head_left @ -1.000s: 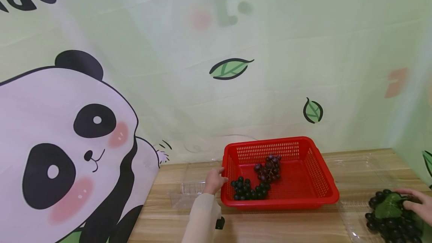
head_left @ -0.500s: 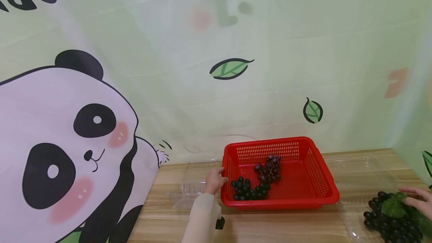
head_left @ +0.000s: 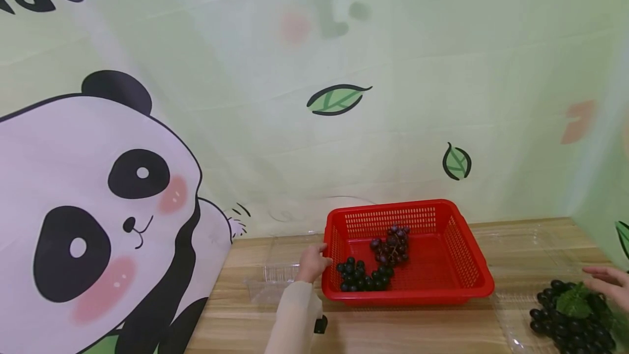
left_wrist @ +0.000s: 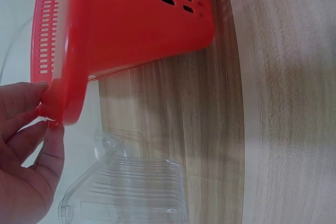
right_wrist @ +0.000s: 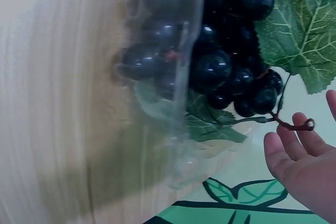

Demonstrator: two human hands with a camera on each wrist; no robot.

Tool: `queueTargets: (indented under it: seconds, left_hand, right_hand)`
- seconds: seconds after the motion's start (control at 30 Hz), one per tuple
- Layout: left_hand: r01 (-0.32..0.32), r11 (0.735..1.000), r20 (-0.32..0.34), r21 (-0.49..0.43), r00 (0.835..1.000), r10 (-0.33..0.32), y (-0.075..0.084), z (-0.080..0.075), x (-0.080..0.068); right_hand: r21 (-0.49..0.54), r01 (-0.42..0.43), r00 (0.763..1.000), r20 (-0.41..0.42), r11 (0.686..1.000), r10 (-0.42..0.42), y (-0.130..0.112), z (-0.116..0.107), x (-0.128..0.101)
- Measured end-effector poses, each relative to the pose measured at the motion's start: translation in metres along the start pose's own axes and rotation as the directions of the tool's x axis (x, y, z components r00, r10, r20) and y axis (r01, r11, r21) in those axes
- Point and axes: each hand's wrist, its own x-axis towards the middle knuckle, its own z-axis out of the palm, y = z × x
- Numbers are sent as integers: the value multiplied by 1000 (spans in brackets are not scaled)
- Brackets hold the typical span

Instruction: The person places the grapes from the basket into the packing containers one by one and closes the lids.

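In the head view my left hand [head_left: 312,264] is at the left side of a red plastic basket [head_left: 408,300]. The left wrist view shows its thumb and fingers pinching the basket's rim [left_wrist: 73,72]. Inside the basket lie a dark green-black grape bunch [head_left: 363,277] and a purple-red one [head_left: 391,246]. Far right, a big black grape bunch [head_left: 570,326] with green leaves sits in a clear plastic container [head_left: 506,316]. My right hand [right_wrist: 302,166], fingers spread and holding nothing, is just beside the brown stem [right_wrist: 294,126] of that bunch.
Another clear plastic container [left_wrist: 131,187] stands left of the basket on the wood-grain table [head_left: 417,332]. Clear plastic, perhaps a raised lid [head_left: 526,245], extends behind the right container. A panda-printed backdrop [head_left: 245,124] rises behind the table.
The right hand has let go of the black grape bunch and drawn slightly up and right from it. The bunch's leaf has shifted right. The left hand has stayed on the rim.
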Motion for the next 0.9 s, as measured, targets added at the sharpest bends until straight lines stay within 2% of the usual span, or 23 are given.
queueTargets:
  seconds: [0.13,0.3,0.47,0.6,0.67,0.77,0.9]
  left_hand:
    - [-4,1000,-11,2,1000,4,0,0,-2]
    - [-7,1000,-7,6,1000,7,-1,-1,-2]
    - [-12,1000,-1,6,1000,12,-2,-1,-1]
    - [-8,1000,1,2,1000,8,-2,-1,0]
    - [-9,1000,3,1,1000,9,-2,-2,0]
    - [-7,1000,1,-3,1000,7,-1,-2,-1]
    - [-5,1000,-1,-10,1000,5,0,-2,-1]
  right_hand:
    - [-9,27,1000,-5,1000,-27,-7,0,1]
    - [-41,65,997,40,997,-63,-20,-3,2]
    - [-73,154,988,40,985,-151,-28,-2,8]
    - [-95,244,968,74,965,-238,-41,0,7]
    - [-88,281,956,108,956,-271,-59,-1,-2]
    - [-59,319,939,158,946,-307,-100,-4,-30]
    - [-36,389,912,154,920,-380,-137,-1,-53]
